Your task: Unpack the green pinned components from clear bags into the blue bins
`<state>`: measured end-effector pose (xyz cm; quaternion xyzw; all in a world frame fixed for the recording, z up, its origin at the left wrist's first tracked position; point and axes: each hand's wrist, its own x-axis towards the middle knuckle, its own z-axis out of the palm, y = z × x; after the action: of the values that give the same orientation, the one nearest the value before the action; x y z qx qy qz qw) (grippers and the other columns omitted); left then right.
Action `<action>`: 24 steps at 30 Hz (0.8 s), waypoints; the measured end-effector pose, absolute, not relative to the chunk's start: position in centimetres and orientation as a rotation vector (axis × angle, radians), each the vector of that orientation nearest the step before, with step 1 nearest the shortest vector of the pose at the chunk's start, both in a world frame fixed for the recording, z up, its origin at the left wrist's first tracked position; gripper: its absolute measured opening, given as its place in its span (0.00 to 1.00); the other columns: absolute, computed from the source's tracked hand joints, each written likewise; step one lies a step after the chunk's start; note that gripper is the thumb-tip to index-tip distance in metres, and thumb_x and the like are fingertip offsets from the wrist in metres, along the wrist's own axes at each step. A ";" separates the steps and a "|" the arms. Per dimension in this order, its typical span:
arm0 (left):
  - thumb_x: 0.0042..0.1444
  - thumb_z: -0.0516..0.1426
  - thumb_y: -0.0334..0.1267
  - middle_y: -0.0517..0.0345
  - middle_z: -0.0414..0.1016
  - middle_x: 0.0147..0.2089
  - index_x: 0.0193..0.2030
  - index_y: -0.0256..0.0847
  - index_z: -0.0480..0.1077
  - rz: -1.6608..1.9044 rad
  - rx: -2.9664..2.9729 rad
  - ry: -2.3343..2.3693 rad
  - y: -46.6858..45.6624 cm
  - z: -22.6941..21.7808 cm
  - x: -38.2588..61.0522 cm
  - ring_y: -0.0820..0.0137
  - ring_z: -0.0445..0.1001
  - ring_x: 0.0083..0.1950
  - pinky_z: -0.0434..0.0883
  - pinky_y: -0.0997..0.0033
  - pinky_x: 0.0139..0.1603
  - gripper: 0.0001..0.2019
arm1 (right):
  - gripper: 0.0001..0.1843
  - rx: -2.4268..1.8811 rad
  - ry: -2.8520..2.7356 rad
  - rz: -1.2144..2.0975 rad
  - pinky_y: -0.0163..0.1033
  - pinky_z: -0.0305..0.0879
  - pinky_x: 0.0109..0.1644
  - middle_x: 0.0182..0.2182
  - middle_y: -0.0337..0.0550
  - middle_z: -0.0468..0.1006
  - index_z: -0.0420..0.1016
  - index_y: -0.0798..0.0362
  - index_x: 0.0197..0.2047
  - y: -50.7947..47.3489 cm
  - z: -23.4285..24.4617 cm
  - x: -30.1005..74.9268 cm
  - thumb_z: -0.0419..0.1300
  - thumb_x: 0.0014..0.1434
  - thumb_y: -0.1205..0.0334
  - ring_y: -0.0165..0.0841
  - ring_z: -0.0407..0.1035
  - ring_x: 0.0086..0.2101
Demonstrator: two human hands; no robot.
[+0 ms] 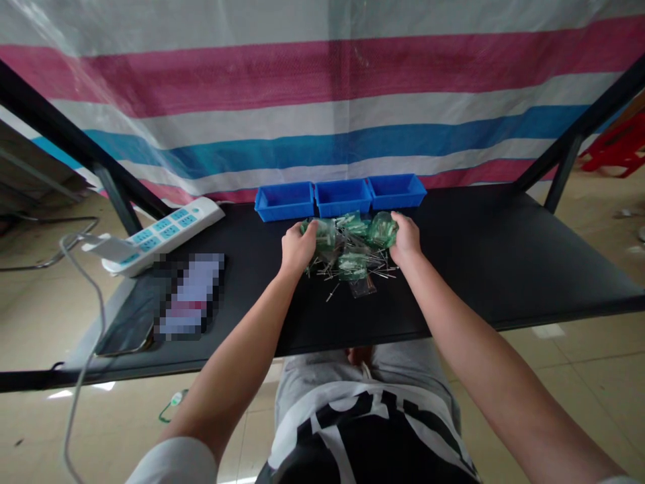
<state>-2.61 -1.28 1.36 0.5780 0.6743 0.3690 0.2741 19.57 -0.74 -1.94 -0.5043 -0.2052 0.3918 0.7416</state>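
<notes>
My left hand [297, 249] is closed on a greenish clear plastic bag [325, 234] at the left of a heap. Across from it, my right hand [406, 239] pinches another green plastic bag [383, 230] on the right side. Between the hands lies a loose heap of thin metal pins [330, 269], which look like blind rivets, mixed with green plastic packets [353, 265]. A small clear bag [363, 288] with brownish contents lies at the heap's near edge. My fingertips are partly hidden by the bags.
Three blue bins [342, 196] stand in a row behind the heap. A white power strip [166, 232] with a plugged-in cable and a dark phone [128, 319] lie on the left of the black table [478, 269]. A pixelated object [194, 296] lies beside the phone. Striped sheeting hangs behind.
</notes>
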 end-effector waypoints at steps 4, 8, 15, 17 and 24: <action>0.55 0.53 0.53 0.40 0.74 0.48 0.43 0.37 0.74 0.740 1.802 2.048 -1.2 1.6 -3.2 0.48 0.71 0.53 0.66 0.50 0.53 0.21 | 0.17 -1.308 -0.647 0.659 0.44 0.71 0.44 0.30 0.40 0.76 0.69 0.53 0.35 -0.9 -2.8 20.7 0.61 0.48 0.48 0.37 0.74 0.35; 0.51 0.58 0.55 0.34 0.64 0.60 0.63 0.34 0.61 0.940 1.903 2.117 -1.1 1.3 -4.0 0.46 0.64 0.62 0.62 0.48 0.61 0.36 | 0.36 -1.461 -0.981 0.412 0.55 0.59 0.61 0.54 0.56 0.72 0.63 0.55 0.58 -2.1 -2.6 21.6 0.58 0.53 0.41 0.45 0.66 0.56; 0.42 0.60 0.67 0.42 0.53 0.71 0.69 0.43 0.53 0.624 2.543 1.482 -2.2 1.0 -4.5 0.43 0.49 0.71 0.54 0.45 0.67 0.51 | 0.66 -1.532 -2.011 0.326 0.71 0.38 0.65 0.72 0.51 0.38 0.39 0.43 0.72 -5.3 -0.2 20.2 0.66 0.37 0.29 0.61 0.30 0.68; 0.36 0.62 0.69 0.40 0.46 0.73 0.72 0.45 0.48 0.365 2.601 1.393 -2.4 0.7 -4.0 0.38 0.46 0.72 0.52 0.40 0.66 0.58 | 0.74 -1.604 -2.176 0.381 0.72 0.39 0.64 0.72 0.51 0.29 0.34 0.42 0.73 -5.1 0.4 19.4 0.69 0.31 0.30 0.63 0.26 0.68; 0.43 0.63 0.58 0.42 0.67 0.63 0.70 0.41 0.53 0.430 2.638 1.349 -2.1 0.4 -2.6 0.46 0.64 0.64 0.60 0.46 0.63 0.49 | 0.62 -1.710 -2.364 0.382 0.63 0.52 0.60 0.66 0.56 0.59 0.50 0.46 0.70 -2.6 1.3 18.4 0.69 0.36 0.35 0.59 0.54 0.62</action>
<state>-2.56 -2.06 0.43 0.8788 0.4493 0.1432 0.0736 18.45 -2.56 1.28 -0.5783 -0.7994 0.1290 0.0996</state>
